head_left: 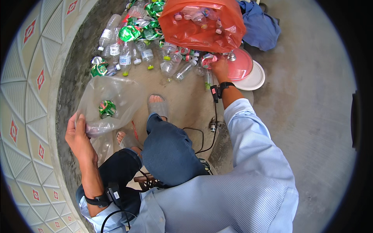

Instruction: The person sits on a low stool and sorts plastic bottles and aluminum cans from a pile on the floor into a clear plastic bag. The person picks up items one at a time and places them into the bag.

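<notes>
My left hand [79, 136] grips the rim of a clear plastic bag [130, 91], thumb on top and fingers beneath. A crushed green can [107, 108] shows inside the bag. My right hand [220, 70] reaches forward, its fingers closed on a red can [208, 60] at the right edge of a heap; part of the fingertips is hidden. Clear plastic bottles [125, 58] and crushed green cans [130, 33] make up this heap on the ground. Just beyond the right hand stands a red plastic bag [229, 19] with bottles in it.
A pinkish lid [241, 66] with a metal knob lies over a round white lid [257, 77], right of my right hand. Blue cloth [260, 29] hangs behind them. A black cable [202, 141] runs from my right wrist past my knee. A patterned tile wall [29, 97] curves along the left.
</notes>
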The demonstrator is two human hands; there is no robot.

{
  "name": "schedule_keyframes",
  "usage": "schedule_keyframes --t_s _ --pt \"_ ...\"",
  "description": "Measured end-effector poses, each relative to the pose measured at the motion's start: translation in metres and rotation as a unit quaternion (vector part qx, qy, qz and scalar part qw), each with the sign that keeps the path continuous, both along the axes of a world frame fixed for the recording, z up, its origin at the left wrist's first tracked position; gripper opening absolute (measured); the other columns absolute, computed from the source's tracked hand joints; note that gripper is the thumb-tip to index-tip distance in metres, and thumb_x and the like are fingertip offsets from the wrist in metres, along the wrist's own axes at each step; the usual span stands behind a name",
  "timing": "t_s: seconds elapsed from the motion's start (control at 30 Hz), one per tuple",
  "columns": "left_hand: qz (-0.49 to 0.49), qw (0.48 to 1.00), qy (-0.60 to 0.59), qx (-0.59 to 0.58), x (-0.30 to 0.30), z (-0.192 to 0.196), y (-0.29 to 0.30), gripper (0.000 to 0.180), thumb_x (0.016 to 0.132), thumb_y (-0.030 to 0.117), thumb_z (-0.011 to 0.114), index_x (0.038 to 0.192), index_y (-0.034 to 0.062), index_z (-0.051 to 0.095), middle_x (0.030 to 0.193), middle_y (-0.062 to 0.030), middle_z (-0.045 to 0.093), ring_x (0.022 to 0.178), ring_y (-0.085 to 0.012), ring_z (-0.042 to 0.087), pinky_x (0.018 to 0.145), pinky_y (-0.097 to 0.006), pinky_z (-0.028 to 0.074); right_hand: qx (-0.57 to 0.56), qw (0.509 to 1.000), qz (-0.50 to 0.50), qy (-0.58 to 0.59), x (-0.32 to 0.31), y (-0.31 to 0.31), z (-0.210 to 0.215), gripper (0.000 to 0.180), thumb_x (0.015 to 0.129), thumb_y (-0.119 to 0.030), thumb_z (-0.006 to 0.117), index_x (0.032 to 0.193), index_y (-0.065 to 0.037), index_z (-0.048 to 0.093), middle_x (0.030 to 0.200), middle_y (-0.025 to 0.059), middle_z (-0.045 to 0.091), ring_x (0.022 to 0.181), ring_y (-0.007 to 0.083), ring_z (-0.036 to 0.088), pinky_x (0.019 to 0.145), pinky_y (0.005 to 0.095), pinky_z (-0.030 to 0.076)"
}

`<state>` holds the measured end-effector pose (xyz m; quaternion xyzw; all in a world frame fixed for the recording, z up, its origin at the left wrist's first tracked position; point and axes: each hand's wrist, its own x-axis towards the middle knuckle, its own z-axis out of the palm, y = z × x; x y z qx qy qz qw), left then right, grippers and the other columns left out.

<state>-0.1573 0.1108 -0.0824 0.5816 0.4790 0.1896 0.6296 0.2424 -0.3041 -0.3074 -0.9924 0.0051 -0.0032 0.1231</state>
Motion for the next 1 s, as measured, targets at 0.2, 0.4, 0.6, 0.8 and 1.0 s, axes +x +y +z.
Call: schedule_keyframes --t_s 0.2,0.4,0.6,0.8,1.0 --pt "-0.013 1.000 -0.016 -0.007 0.002 -0.008 0.001 0.026 0.099 0.015 0.061 0.118 -0.0012 0.067 0.099 -0.0030 0.071 0.083 -0.0077 0.063 0.073 -0.023 0.049 -0.040 0.997 -0.060 0.001 -0.009 0.015 -0.018 0.059 0.074 -0.028 0.082 0.118 0.000 0.055 0.120 0.0251 0.062 0.110 0.0423 0.063 0.091 0.0511 0.054" --pt "-0.016 1.000 -0.011 -0.005 0.001 -0.010 0.000 0.026 0.099 0.015 0.062 0.119 -0.0005 0.067 0.098 -0.0021 0.070 0.081 -0.0067 0.062 0.071 -0.022 0.048 0.035 0.994 -0.096 0.048 -0.037 0.015 -0.033 0.052 0.073 -0.031 0.083 0.109 0.000 0.061 0.111 0.0254 0.065 0.108 0.0436 0.064 0.087 0.0516 0.054" --pt "-0.010 1.000 0.014 0.012 0.000 -0.007 0.000 0.027 0.099 0.016 0.061 0.120 0.0005 0.066 0.095 -0.0006 0.068 0.077 -0.0055 0.059 0.066 -0.021 0.045 0.083 0.988 -0.122 0.036 -0.075 0.025 -0.041 0.050 0.067 -0.033 0.089 0.100 -0.003 0.068 0.100 0.0225 0.071 0.098 0.0414 0.068 0.085 0.0489 0.054" --pt "-0.019 1.000 0.019 0.012 -0.005 -0.003 0.002 0.028 0.099 0.017 0.060 0.121 0.0004 0.065 0.095 -0.0016 0.068 0.077 -0.0066 0.060 0.066 -0.023 0.047 0.203 0.966 -0.129 0.091 -0.104 0.032 -0.040 0.056 0.063 -0.033 0.093 0.102 -0.004 0.065 0.101 0.0166 0.071 0.094 0.0332 0.069 0.084 0.0443 0.054" --pt "-0.012 1.000 0.013 0.007 -0.005 0.001 0.000 0.028 0.099 0.017 0.060 0.121 0.0002 0.065 0.095 -0.0025 0.068 0.078 -0.0077 0.060 0.068 -0.024 0.048 0.311 0.947 -0.072 0.033 -0.109 0.053 -0.043 0.069 0.062 -0.034 0.093 0.116 -0.001 0.065 0.105 0.0149 0.071 0.096 0.0290 0.069 0.087 0.0413 0.053"
